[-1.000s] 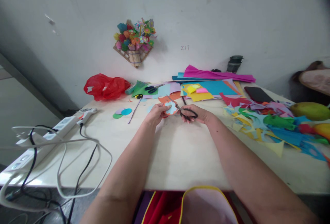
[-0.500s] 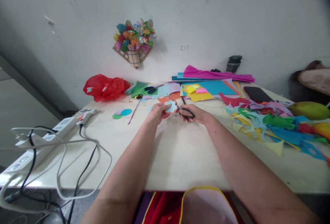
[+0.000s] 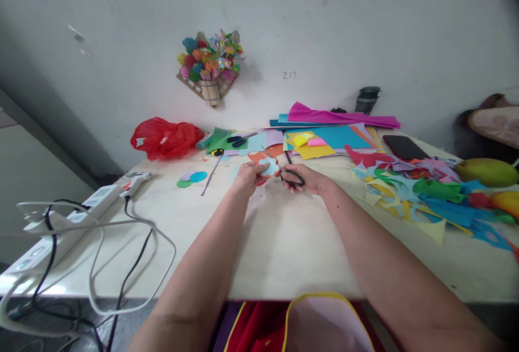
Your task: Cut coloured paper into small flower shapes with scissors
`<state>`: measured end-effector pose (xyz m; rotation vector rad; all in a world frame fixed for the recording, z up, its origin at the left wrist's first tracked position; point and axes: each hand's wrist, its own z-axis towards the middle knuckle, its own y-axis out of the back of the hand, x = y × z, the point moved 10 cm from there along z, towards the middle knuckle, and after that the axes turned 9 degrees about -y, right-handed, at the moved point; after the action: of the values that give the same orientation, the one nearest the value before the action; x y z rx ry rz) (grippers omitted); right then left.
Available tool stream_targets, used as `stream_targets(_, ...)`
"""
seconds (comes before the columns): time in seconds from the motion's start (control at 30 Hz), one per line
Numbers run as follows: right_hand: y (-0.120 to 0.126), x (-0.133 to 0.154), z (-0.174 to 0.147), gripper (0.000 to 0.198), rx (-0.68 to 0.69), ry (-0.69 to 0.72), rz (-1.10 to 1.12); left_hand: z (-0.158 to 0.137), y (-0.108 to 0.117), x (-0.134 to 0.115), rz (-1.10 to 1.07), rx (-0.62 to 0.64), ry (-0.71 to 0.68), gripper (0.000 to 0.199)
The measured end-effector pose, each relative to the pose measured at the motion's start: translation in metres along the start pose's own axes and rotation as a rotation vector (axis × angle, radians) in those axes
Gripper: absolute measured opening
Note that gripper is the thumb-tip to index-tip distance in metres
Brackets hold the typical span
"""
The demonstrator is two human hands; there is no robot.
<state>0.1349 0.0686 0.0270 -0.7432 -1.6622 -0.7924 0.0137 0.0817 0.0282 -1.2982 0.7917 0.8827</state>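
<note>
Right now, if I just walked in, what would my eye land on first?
Probably the multicoloured flower bouquet high on the pale wall. Next might come the red plastic bag at the table's back left. In the middle, the left hand holds a light-blue flower shape, the right black-handled scissors.

Left grip [image 3: 246,175]: thumb covers part of light-blue flower cutout [image 3: 271,166]. Right grip [image 3: 305,176]: fingers partly hidden behind scissors [image 3: 294,172]; blade contact with paper too small to tell. Dark object [image 3: 339,110] behind magenta sheet [image 3: 344,118]: partly hidden, identity unclear. Orange-yellow fruit [image 3: 506,200]: cut off by right edge. White power strip [image 3: 75,222]: left end cropped.
</note>
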Motion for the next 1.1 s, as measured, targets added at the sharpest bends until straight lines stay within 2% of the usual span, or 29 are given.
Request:
stream_targets(0.63, -0.003, 0.005, -0.002, 0.026, -0.029, -0.016, -0.003, 0.005, 0.011, 0.003, 0.019, -0.081, -0.021, 0.024)
stream_targets(1.1, -0.006, 0.010, -0.004, 0.024, -0.079, -0.041, 0.042, 0.000, 0.011, -0.002, 0.011, -0.149, -0.015, 0.018)
